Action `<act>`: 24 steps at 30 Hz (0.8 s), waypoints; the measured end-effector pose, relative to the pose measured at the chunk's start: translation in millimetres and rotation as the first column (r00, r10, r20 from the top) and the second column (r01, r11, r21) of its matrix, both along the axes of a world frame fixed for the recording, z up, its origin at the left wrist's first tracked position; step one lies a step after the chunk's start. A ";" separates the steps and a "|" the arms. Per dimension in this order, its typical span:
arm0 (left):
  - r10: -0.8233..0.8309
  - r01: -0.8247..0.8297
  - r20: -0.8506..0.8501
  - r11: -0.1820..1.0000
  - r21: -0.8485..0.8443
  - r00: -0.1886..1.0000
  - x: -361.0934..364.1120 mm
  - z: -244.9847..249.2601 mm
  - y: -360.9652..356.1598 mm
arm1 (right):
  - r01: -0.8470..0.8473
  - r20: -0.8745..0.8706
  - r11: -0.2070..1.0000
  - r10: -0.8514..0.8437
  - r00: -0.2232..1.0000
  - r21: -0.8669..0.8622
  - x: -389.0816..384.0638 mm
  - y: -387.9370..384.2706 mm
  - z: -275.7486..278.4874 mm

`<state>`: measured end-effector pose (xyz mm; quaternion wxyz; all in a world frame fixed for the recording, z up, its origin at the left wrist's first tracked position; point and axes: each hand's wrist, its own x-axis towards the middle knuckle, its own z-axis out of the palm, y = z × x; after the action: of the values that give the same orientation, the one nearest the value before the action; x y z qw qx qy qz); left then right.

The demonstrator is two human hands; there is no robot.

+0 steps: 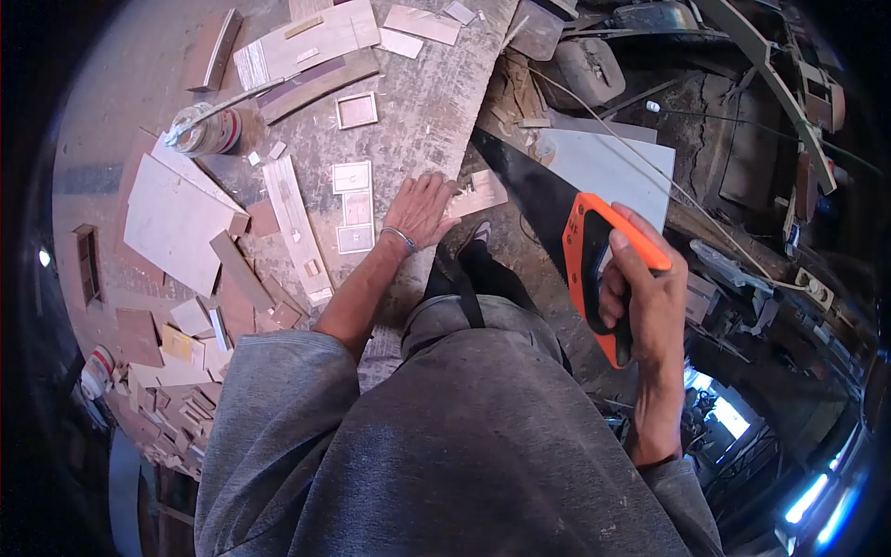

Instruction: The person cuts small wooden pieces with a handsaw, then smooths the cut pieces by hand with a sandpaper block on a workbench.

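Observation:
My right hand [640, 278] is wrapped round the orange and black handle of a handsaw [529, 181]. The dark blade slants up and left, its tip by the table edge, apart from my left hand. My left hand [419, 212], with a band at the wrist, presses down at the table edge on a small piece of wood [483, 191]. That pale piece juts past the edge and has a notch on its upper side. My fingers cover its inner end. Beside this hand lie small framed wooden panels [353, 178] and a long wood strip [299, 227].
The worktable [418, 102] carries many offcuts, a tub [209, 130] with a stick across it, and thin boards [176, 223]. Right of the edge are a white sheet [608, 172], a jerrycan [591, 70], a cable [687, 200] and a power socket [814, 290].

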<state>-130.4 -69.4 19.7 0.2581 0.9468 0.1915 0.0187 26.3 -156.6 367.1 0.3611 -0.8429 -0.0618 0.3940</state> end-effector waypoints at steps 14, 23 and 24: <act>-0.036 0.040 -0.048 0.996 0.085 0.998 -1.1 1.2 -2.6 | 0.064 -0.092 0.996 -0.070 0.993 -0.062 -16.3 -22.6 14.9; -0.077 0.088 -0.098 0.990 0.114 0.992 -1.7 2.2 -3.1 | -0.001 -0.129 0.997 -0.009 0.992 -0.081 5.5 1.1 -6.2; -0.083 0.094 -0.114 0.991 0.093 0.990 -0.4 5.8 -0.8 | -0.044 -0.122 0.994 0.032 0.992 -0.098 5.4 10.2 -30.4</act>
<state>-130.8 -70.2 25.5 0.2010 0.9655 0.1620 -0.0354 31.8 -146.4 336.7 0.3135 -0.8335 -0.0361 0.4536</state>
